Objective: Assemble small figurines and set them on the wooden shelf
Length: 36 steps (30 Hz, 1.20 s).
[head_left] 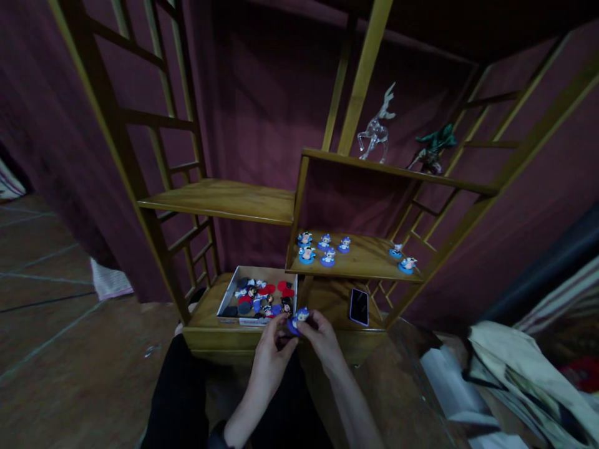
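Between both hands, just in front of the low shelf, is a small purple-and-white figurine (301,315) on a round purple base. My left hand (275,342) closes on the base from the left, fingers bent. From the right, my right hand (320,335) pinches the figurine's body. Left of them an open cardboard box (229,289) holds several loose figurines and red, blue and dark round bases. On the shelf above, more purple figurines (328,257) stand upright beside cow-like figurines (307,254) on blue bases. Two further blue-based figurines (407,265) are at that shelf's right end.
A phone (359,307) lies on the bottom shelf, right of my hands. Higher up stand a clear deer figure (375,128) and a dark green figure (435,149). The wooden frame (299,187) has posts and lattice sides. A pale bag (515,355) lies on the floor at right.
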### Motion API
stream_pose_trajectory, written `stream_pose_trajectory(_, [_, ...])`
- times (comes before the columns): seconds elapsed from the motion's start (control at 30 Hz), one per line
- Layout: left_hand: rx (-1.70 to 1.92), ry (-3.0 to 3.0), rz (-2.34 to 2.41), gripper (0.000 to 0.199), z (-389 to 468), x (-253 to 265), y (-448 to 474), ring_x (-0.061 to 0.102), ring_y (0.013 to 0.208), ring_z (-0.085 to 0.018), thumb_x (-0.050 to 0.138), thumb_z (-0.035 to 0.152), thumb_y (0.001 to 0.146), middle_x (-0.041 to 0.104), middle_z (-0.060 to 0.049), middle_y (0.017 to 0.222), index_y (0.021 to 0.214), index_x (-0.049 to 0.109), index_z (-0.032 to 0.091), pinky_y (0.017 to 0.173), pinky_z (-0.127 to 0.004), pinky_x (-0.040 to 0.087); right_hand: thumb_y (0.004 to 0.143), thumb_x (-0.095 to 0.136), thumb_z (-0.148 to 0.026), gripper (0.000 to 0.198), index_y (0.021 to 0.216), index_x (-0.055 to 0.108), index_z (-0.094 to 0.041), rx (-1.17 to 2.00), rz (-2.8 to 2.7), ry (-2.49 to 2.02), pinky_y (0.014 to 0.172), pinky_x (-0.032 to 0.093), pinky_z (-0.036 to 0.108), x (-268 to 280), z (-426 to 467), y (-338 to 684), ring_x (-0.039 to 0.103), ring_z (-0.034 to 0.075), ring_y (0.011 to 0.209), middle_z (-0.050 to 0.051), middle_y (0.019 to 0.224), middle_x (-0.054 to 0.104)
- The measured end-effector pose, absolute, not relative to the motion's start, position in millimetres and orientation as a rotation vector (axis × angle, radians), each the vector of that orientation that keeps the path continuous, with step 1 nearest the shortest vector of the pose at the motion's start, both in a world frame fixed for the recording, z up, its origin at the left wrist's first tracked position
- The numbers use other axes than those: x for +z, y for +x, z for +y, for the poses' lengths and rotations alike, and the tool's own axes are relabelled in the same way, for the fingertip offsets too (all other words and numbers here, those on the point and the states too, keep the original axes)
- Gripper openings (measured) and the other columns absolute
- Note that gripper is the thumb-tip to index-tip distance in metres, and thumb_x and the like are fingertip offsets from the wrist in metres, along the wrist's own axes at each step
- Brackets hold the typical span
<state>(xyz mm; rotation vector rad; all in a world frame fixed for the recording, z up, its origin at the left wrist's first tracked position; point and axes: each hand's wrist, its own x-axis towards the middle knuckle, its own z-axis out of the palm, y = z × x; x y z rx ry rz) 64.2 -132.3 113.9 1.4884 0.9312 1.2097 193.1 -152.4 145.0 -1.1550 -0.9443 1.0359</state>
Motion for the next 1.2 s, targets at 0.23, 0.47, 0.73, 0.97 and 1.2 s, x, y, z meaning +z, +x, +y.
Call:
stream_pose_trajectory(0.23, [1.212, 1.463, 0.978, 0.043, -130, 101, 70, 0.063, 0.075, -0.016, 0.063, 0.030, 0.067, 0.059, -0.009, 0.109, 0.107, 0.053, 0.020, 0.075, -0.033, 0.051, 0.064, 0.068, -0.039, 0.028, 0.083, 0.062, -0.020, 0.576, -0.930, -1.184, 0.078, 0.047, 0.032, 206, -116, 299, 0.061, 0.017, 0.077, 0.001, 0.082, 0.067])
stream_pose_trajectory(0.47, [1.196, 1.411, 1.063, 0.041, -125, 76, 55, 0.063, 0.071, -0.017, 0.065, 0.035, 0.064, 0.063, -0.010, 0.105, 0.101, 0.057, 0.018, 0.076, -0.036, 0.052, 0.064, 0.067, -0.039, 0.030, 0.085, 0.059, -0.020, 0.304, -1.022, -1.232, 0.073, 0.049, 0.031, 251, -99, 358, 0.062, 0.017, 0.072, 0.002, 0.076, 0.067])
stream_pose_trajectory(0.73, [1.151, 1.405, 1.099, 0.043, -127, 72, 48, 0.064, 0.074, -0.018, 0.065, 0.044, 0.062, 0.065, -0.009, 0.102, 0.096, 0.060, 0.018, 0.078, -0.034, 0.052, 0.062, 0.066, -0.036, 0.026, 0.080, 0.059, -0.019, 0.420, -1.066, -1.318, 0.072, 0.047, 0.030, 246, -68, 373, 0.062, 0.017, 0.069, 0.002, 0.076, 0.067])
stream_pose_trajectory(0.97, [1.121, 1.434, 1.128, 0.043, -129, 70, 44, 0.064, 0.074, -0.020, 0.066, 0.047, 0.060, 0.067, -0.009, 0.097, 0.092, 0.062, 0.018, 0.078, -0.036, 0.052, 0.062, 0.065, -0.028, 0.013, 0.075, 0.063, -0.024, 0.362, -1.269, -1.480, 0.075, 0.047, 0.032, 229, -64, 369, 0.062, 0.019, 0.077, -0.001, 0.075, 0.068])
stream_pose_trajectory(1.2, [1.148, 1.436, 1.148, 0.043, -128, 65, 43, 0.064, 0.069, -0.019, 0.067, 0.047, 0.058, 0.067, -0.008, 0.092, 0.089, 0.064, 0.017, 0.074, -0.035, 0.053, 0.067, 0.061, -0.027, 0.023, 0.089, 0.065, -0.022, 0.319, -1.407, -1.498, 0.078, 0.044, 0.031, 226, -64, 377, 0.060, 0.018, 0.079, 0.000, 0.084, 0.068])
